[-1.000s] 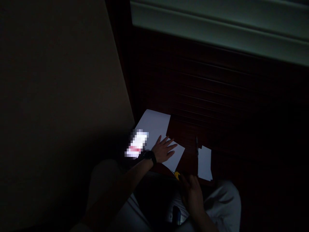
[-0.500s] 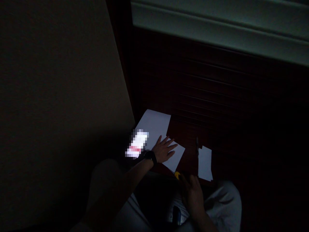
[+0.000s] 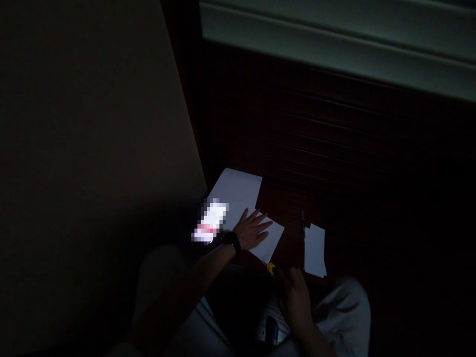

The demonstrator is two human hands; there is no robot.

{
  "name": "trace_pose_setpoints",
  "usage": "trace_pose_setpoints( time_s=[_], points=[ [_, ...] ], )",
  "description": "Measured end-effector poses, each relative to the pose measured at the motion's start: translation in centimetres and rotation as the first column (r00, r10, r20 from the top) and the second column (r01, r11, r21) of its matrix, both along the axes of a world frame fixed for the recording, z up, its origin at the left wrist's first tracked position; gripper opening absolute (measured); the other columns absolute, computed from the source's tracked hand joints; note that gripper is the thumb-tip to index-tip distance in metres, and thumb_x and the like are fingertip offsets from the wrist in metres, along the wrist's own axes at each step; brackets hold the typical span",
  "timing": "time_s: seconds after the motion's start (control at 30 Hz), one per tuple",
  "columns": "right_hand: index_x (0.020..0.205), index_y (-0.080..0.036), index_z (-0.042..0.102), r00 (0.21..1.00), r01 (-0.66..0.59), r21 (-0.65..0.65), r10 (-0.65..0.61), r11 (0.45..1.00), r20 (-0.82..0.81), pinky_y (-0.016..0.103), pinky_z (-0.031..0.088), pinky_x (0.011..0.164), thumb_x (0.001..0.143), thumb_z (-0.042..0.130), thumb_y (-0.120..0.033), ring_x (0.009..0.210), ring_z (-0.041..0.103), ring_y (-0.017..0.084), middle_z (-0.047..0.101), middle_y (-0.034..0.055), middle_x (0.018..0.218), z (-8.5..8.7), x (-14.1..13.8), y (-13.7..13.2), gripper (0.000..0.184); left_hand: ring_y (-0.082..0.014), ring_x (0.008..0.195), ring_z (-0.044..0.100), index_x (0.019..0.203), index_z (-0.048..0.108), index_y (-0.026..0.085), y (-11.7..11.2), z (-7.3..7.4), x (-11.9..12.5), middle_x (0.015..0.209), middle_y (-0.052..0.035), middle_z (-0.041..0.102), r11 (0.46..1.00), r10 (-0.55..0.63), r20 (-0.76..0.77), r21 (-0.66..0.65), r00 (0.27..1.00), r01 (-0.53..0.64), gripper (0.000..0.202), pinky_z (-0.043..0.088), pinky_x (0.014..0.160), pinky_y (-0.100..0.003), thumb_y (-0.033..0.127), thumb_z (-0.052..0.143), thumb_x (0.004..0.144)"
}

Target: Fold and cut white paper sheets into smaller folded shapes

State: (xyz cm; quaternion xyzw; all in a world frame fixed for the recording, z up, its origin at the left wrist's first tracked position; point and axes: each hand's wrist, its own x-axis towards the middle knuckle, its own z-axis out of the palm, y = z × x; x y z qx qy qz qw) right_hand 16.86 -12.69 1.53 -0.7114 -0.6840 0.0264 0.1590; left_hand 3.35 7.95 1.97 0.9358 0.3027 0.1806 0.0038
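Observation:
My left hand (image 3: 253, 233) lies flat with fingers spread on a white sheet of paper (image 3: 275, 240), with a dark band round its wrist. My right hand (image 3: 295, 295) is closed round a yellow utility knife (image 3: 271, 268). Its thin blade points up and left, at the near edge of that sheet. Much of the knife's handle is hidden in the dark grip. A larger white sheet (image 3: 240, 186) lies behind my left hand, partly under a bright, pixelated phone-like screen (image 3: 211, 220).
Smaller white paper pieces (image 3: 315, 250) lie to the right on the dark table (image 3: 290, 248), beside a pen (image 3: 303, 223). A pale wall (image 3: 111, 124) rises at the left. Slatted dark wood (image 3: 316, 124) stands behind the table. Below are my legs and a dark blue object (image 3: 271, 331).
My right hand has shifted slightly left with the utility knife, its tip still by the sheet's near edge. My left hand stays pressed on the paper.

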Motion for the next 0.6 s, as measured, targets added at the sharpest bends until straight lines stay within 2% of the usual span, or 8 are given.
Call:
trace_pose_setpoints(
  time_s=[0.2,0.3,0.37,0.43,0.5,0.6],
  points=[
    [0.123,-0.026,0.051,1.0,-0.03,0.014,0.03,0.999,0.002,0.038,0.043,0.073,0.071,0.049,-0.003,0.085,0.047,0.025,0.05,0.0079,0.09,-0.4,-0.4,-1.0,0.056,-0.0276,0.132,0.022,0.13,0.04,0.036,-0.1,0.2,0.0,0.141,0.0009,0.036,1.0,0.003,0.011,-0.005,1.0,-0.003,0.044,0.004,0.106,-0.057,0.046,0.033,0.088],
    [0.122,-0.027,0.051,0.995,-0.074,0.028,0.076,0.997,-0.071,0.038,0.042,0.074,0.076,0.048,-0.008,0.088,0.048,0.025,0.051,0.0083,0.094,0.0,-0.1,-2.0,0.05,-0.0273,0.132,0.023,0.129,0.042,0.036,-0.1,0.2,0.1,0.14,0.0008,0.037,1.0,0.001,0.017,-0.007,1.0,-0.001,0.043,0.005,0.106,-0.056,0.046,0.035,0.088],
    [0.122,-0.027,0.051,0.986,-0.053,0.045,0.059,0.998,-0.154,0.036,0.042,0.073,0.082,0.046,-0.014,0.088,0.049,0.024,0.052,0.0084,0.095,0.7,0.7,-2.2,0.042,-0.0272,0.132,0.023,0.129,0.042,0.036,-0.1,0.3,0.1,0.14,0.0006,0.038,1.0,0.003,0.021,-0.009,1.0,-0.003,0.043,0.005,0.106,-0.056,0.045,0.036,0.088],
    [0.12,-0.024,0.052,0.972,0.078,0.093,-0.055,0.993,-0.227,0.036,0.042,0.075,0.085,0.046,-0.023,0.087,0.051,0.023,0.054,0.0089,0.095,1.7,2.2,-1.5,0.035,-0.0269,0.132,0.024,0.129,0.043,0.035,-0.2,0.4,0.1,0.14,0.0004,0.039,1.0,0.004,0.024,-0.01,1.0,-0.004,0.043,0.005,0.106,-0.056,0.043,0.036,0.088],
    [0.115,-0.021,0.055,0.947,0.231,0.133,-0.191,0.964,-0.258,0.037,0.041,0.079,0.087,0.044,-0.031,0.091,0.051,0.024,0.056,0.0102,0.099,2.6,4.4,-0.1,0.032,-0.0266,0.131,0.024,0.129,0.043,0.034,-0.3,0.5,0.1,0.139,0.0002,0.039,1.0,0.001,0.026,-0.009,1.0,-0.001,0.042,0.005,0.106,-0.055,0.041,0.036,0.088],
    [0.105,-0.015,0.061,0.872,0.46,0.064,-0.437,0.886,-0.219,0.034,0.04,0.075,0.085,0.043,-0.042,0.087,0.055,0.025,0.061,0.0128,0.093,3.3,8.0,2.8,0.038,-0.026,0.131,0.025,0.13,0.042,0.033,-0.4,0.7,0.1,0.139,-0.0007,0.039,1.0,-0.012,0.026,0.003,1.0,0.012,0.042,0.005,0.107,-0.055,0.04,0.036,0.089]
  ],
)
